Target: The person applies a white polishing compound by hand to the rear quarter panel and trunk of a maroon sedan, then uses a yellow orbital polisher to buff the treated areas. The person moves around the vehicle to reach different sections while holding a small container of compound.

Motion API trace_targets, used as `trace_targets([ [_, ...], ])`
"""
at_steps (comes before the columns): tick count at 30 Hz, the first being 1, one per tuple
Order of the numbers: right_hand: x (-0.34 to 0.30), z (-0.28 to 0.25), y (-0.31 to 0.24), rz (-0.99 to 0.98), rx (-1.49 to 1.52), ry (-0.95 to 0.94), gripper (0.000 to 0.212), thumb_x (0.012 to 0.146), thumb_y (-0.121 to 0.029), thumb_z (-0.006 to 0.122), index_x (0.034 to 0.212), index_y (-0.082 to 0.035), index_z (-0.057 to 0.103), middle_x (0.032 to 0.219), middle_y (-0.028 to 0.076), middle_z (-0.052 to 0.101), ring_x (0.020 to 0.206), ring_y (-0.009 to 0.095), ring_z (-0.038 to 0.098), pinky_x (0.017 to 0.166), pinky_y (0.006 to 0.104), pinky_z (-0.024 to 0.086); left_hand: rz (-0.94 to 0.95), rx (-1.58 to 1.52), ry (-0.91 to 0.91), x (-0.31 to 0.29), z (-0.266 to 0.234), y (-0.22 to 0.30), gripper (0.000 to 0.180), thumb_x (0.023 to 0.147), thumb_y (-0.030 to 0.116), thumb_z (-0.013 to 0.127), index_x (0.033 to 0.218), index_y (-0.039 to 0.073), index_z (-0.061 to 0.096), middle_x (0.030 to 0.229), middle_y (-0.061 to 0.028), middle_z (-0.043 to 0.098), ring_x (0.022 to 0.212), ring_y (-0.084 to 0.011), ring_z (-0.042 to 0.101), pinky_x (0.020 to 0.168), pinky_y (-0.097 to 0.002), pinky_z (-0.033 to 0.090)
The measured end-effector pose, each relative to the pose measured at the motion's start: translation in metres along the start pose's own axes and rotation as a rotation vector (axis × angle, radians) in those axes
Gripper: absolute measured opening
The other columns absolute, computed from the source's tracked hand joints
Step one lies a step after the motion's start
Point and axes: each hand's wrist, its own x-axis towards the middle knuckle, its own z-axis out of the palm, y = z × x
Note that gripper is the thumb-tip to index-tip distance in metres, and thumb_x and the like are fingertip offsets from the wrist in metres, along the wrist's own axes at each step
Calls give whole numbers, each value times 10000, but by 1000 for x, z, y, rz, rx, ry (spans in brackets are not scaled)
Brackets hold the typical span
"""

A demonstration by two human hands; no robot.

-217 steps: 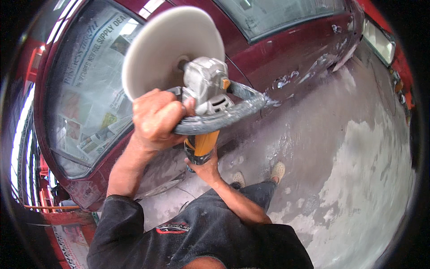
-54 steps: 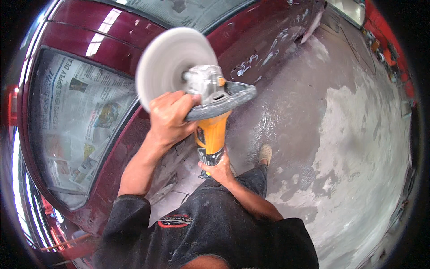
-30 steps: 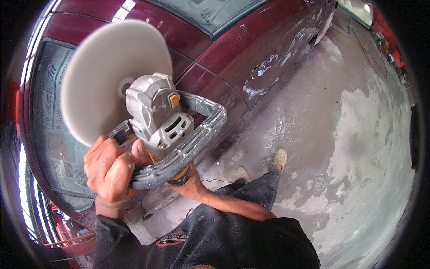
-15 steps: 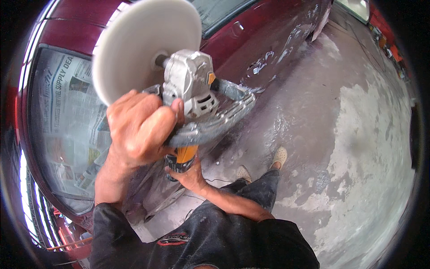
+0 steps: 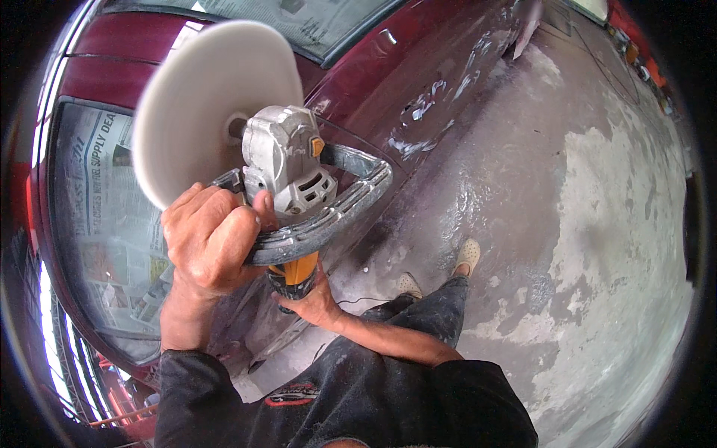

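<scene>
Fingers of 2 hands, left hand (image 5: 211, 243), right hand (image 5: 312, 300), gripping 1 polisher (image 5: 287, 175)

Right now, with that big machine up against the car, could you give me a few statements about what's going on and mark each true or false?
1. The left hand grips the grey loop handle of the polisher. True.
2. The polisher's round pad is black. False: it is white.
3. The car is dark red. True.
4. The car's windows are bare glass. False: newspaper covers them.
5. The right hand hangs free at the person's side. False: it holds the polisher's orange rear grip.
</scene>
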Motion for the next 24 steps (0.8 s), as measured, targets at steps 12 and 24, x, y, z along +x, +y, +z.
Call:
trace_targets([
  [12, 30, -34, -28, -6, -202, 49, 822, 690, -142, 887, 1325, 28, 394, 1224, 155, 539, 1136, 275, 537, 1007, 421, 421, -54, -134, 67, 15, 2, -38, 218, 647, 106, 787, 753, 91, 598, 572, -17, 425, 463, -213, 482, 441, -375, 380],
  [24, 79, -30, -153, -173, -343, -167, 718, 712, -74, 871, 1249, 23, 405, 1122, 121, 627, 1013, 210, 629, 892, 362, 508, -357, 26, 460, 24, -90, -85, 205, 785, 49, 731, 680, 32, 556, 580, -127, 502, 510, -304, 555, 500, -381, 434],
])
